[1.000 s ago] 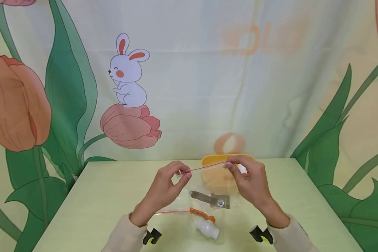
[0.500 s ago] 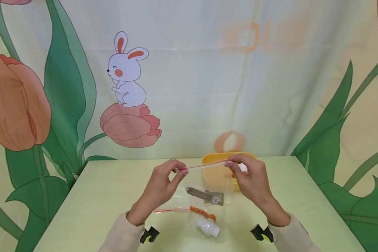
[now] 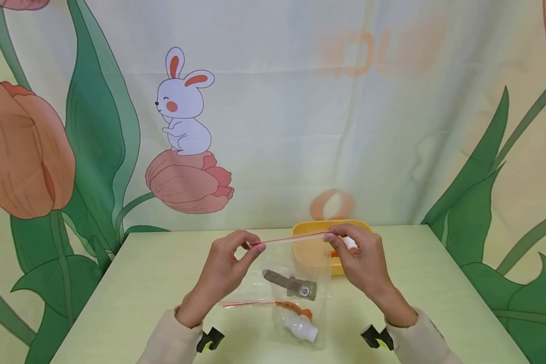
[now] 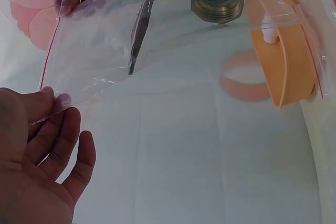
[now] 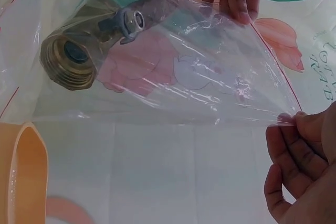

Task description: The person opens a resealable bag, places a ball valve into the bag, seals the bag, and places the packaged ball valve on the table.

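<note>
A clear zip bag [image 5: 220,90] with a red seal strip hangs between my hands. My left hand [image 3: 227,260] pinches the left end of the strip between thumb and index finger. At the other end, my right hand [image 3: 363,260] pinches the same strip, which is stretched nearly straight and slightly higher on the right. Inside the bag lies a brass ball valve [image 5: 73,59] with a grey lever handle; its threaded opening shows in both wrist views. Below, on the table, a second clear bag holds a white plastic valve [image 3: 300,328] with an orange handle [image 3: 293,308].
A yellow plastic bin [image 3: 314,225] stands at the table's back edge, partly behind the held bag and my right hand. White and orange parts show inside it. The second bag's red strip [image 3: 247,304] points left on the green table [image 3: 154,283]. A printed curtain [image 3: 273,126] hangs behind.
My left hand has moved left along with its end of the strip, and more of the strip shows between the hands. The bagged brass valve has shifted left. My right hand has barely moved.
</note>
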`<state>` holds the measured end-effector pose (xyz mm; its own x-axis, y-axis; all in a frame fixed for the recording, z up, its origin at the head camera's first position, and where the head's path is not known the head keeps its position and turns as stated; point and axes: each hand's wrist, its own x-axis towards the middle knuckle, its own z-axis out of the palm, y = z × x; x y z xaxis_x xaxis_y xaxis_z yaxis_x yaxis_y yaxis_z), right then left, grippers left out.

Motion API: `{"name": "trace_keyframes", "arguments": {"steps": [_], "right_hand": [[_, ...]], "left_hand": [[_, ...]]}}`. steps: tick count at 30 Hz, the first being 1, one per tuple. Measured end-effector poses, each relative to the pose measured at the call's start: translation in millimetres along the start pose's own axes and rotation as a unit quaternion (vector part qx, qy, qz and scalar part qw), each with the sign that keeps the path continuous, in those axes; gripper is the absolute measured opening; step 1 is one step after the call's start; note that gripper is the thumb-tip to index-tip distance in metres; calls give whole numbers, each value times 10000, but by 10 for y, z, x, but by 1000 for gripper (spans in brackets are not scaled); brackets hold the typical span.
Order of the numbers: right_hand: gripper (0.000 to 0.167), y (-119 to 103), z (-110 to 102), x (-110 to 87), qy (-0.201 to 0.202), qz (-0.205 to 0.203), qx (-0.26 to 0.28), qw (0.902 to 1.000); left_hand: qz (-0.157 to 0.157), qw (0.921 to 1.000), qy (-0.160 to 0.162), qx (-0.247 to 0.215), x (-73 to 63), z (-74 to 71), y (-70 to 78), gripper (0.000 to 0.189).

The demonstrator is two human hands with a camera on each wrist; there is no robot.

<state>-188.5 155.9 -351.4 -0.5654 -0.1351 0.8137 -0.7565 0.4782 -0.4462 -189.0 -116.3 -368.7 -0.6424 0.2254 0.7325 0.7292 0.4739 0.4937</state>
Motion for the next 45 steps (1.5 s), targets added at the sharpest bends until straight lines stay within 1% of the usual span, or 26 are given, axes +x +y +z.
{"name": "trace_keyframes", "arguments": {"steps": [5, 12, 16, 20, 27, 29, 31, 33, 35, 37, 39, 43, 45], "right_hand": [[11, 22, -8, -24, -66, 202, -109, 9997], [11, 73, -3, -80, -282, 428, -134, 9986], [11, 96, 15, -112, -441, 552, -198, 9973], [10, 120, 39, -151, -659, 618, -340, 9953], [8, 139, 58, -176, -916, 486, -406, 9938], [8, 140, 61, -174, -1002, 371, -483, 9931], [12, 140, 67, -176, -1129, 224, -586, 9916], [21, 136, 71, -184, -1261, 24, -755, 9891], [34, 132, 73, -195, -1392, -195, -980, 9852], [47, 131, 74, -213, -1503, -397, -1248, 9799], [56, 126, 68, -231, -1636, -534, -1478, 9739], [65, 114, 39, -273, -1951, -698, -1858, 9605], [67, 108, 24, -304, -2115, -745, -2021, 9534]], "left_hand": [[157, 9999, 41, -25, -3, -9, 14, 10], [72, 9997, 201, -134, 25, -32, 65, 11], [80, 9999, 67, -45, 26, -35, 81, 10], [183, 9998, -42, 62, 16, -39, 88, 10], [289, 9995, 5, 161, 1, -74, 103, 12], [299, 9994, -7, 182, -5, -84, 101, 12], [308, 9993, -30, 223, -17, -95, 94, 12], [303, 9991, -46, 275, -35, -111, 86, 11], [294, 9990, -36, 340, -56, -131, 74, 11], [264, 9988, -28, 409, -80, -156, 62, 11], [226, 9987, -26, 460, -100, -182, 49, 11], [133, 9986, -57, 513, -127, -225, 29, 11], [82, 9986, -54, 527, -143, -243, 26, 11]]}}
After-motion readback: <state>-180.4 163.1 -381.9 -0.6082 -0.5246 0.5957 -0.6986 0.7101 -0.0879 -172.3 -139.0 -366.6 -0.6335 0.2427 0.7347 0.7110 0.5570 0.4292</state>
